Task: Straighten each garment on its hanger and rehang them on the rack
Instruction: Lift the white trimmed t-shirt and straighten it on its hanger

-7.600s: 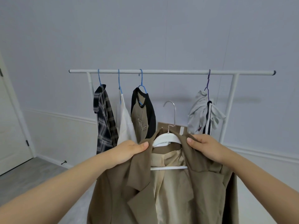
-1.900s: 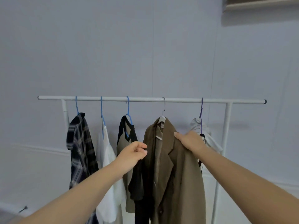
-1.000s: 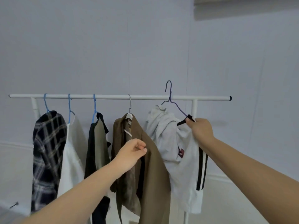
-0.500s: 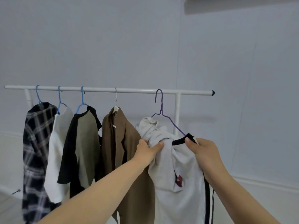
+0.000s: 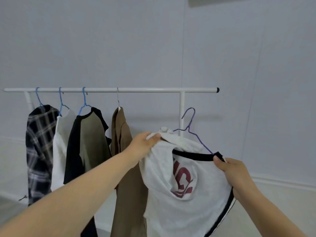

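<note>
Plain room behind the clothes

A pale grey-blue wall [image 5: 153,40] fills the background, with faint vertical panel seams, one running down right of centre. A white baseboard [image 5: 282,183] runs along the foot of the wall at the right, and a similar pale moulding line shows at the far left. In the upper right corner the underside of a dark boxy fixture [image 5: 248,0] juts into view; what it is cannot be told. A strip of grey floor [image 5: 10,207] shows at lower left.
</note>
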